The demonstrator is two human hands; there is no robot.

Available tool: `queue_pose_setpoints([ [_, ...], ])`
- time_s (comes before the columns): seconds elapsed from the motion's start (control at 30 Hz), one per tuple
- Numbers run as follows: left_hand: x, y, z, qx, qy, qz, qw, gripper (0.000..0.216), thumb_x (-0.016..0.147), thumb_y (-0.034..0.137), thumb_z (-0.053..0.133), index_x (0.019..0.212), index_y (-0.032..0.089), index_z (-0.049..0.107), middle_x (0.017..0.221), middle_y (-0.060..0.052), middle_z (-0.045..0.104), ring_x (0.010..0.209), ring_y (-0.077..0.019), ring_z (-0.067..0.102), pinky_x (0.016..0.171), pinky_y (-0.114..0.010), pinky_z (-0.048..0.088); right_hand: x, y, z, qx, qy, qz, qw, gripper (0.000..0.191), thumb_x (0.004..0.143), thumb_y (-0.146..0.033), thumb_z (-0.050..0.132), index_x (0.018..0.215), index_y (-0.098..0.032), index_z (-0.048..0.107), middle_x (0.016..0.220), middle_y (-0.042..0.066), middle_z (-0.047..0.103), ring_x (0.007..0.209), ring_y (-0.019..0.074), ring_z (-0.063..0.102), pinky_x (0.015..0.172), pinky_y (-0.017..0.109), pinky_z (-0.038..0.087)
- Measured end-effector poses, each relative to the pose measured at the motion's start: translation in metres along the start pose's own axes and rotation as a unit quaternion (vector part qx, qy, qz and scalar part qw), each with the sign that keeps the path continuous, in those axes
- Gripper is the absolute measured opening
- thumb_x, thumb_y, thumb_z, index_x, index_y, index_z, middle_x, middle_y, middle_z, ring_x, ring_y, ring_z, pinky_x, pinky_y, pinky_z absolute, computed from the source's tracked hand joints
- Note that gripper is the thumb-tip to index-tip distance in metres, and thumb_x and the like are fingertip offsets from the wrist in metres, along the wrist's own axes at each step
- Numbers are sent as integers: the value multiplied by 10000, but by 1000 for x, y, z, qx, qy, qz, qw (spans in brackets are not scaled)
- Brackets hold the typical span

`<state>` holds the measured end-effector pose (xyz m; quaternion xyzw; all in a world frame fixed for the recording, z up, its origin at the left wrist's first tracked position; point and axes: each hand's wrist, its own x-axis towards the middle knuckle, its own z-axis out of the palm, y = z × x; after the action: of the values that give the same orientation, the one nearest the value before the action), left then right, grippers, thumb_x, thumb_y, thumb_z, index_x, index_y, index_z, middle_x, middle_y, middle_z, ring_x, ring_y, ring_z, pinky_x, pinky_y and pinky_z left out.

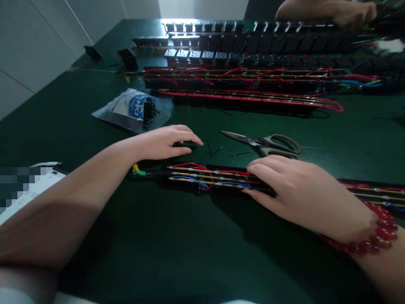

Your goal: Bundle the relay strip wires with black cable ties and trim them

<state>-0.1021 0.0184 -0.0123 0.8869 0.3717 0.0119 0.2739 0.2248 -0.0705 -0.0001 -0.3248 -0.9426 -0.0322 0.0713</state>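
A long black socket strip (209, 177) with brass rails and red, blue and yellow-green wires lies across the green table in front of me. My right hand (294, 192), wearing a red bead bracelet, lies flat on the strip's middle with fingers stretched out, pressing it down. My left hand (164, 141) hovers palm down just behind the strip's left end, fingers spread and slightly curled over a small dark piece on the table; nothing shows in its grip.
Scissors (268, 143) lie just behind my right hand. A plastic bag of black cable ties (136, 110) sits to the left rear. Several wired strips (240, 84) are stacked at the back. Another person's hand (341, 12) works at the top right. White paper (28, 190) lies at the left edge.
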Motion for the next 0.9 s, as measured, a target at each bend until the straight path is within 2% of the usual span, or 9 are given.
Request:
queue_pose_setpoints([
  [0.1,-1,11,-4,-10,5,-15,1000,440,1023,426,476,1405,273,634,1443,-36,619,1317,-217,590,1139,-367,472,0,9,1,38,4,-20,999,377,1043,-443,493,1060,-122,691,1001,161,755,860,292,728,743,425,594],
  [0.23,-5,35,-3,-40,-28,-2,999,535,1069,496,355,1492,251,571,1582,-10,551,1484,-202,459,1266,-344,327,-2,22,6,48,-8,24,999,691,1047,-620,372,1279,-43,673,1233,252,730,1117,382,713,906,538,603],
  [0.37,-5,54,6,-34,-80,1,996,593,1081,569,283,1546,284,515,1640,11,489,1538,-201,405,1285,-344,286,-3,26,13,44,-65,56,995,824,1034,-677,314,1362,-1,653,1372,286,672,1272,425,650,1033,614,553],
  [0.47,-2,57,10,23,-71,4,997,574,1069,577,342,1510,283,563,1620,-9,514,1535,-230,417,1298,-397,266,-2,25,15,61,-81,57,993,831,1027,-688,329,1409,-16,634,1442,272,634,1339,421,611,1093,624,518],
  [0.57,0,49,7,64,-13,-4,998,516,1074,511,350,1422,273,647,1525,-25,618,1444,-236,527,1234,-398,375,-2,24,15,68,-79,63,993,801,1021,-684,370,1447,-53,618,1479,245,613,1367,409,595,1112,629,506],
  [0.63,-1,38,2,103,67,-41,992,488,1071,460,351,1369,258,681,1421,-47,688,1298,-242,636,1122,-398,485,-2,24,15,64,-74,71,993,789,1019,-682,379,1447,-65,625,1482,235,614,1369,405,595,1114,628,507],
  [0.73,-2,17,-4,256,186,-125,940,442,1040,335,393,1289,142,701,1337,-144,708,1266,-316,636,1126,-482,474,-2,23,15,60,-66,75,993,782,1025,-678,365,1417,-67,655,1460,234,632,1350,415,610,1085,649,525],
  [0.8,-3,4,-3,316,196,-223,901,430,1019,271,385,1281,100,680,1343,-200,686,1265,-350,629,1105,-500,490,-2,23,16,57,-62,73,994,781,1027,-677,359,1400,-65,669,1441,236,646,1328,421,626,1058,662,541],
  [0.9,-3,-10,2,325,189,-268,887,446,997,211,367,1288,57,668,1253,-259,706,1130,-381,686,951,-502,572,-2,23,16,52,-49,68,995,761,1025,-673,381,1386,-75,682,1429,228,657,1308,410,643,1047,653,552],
])
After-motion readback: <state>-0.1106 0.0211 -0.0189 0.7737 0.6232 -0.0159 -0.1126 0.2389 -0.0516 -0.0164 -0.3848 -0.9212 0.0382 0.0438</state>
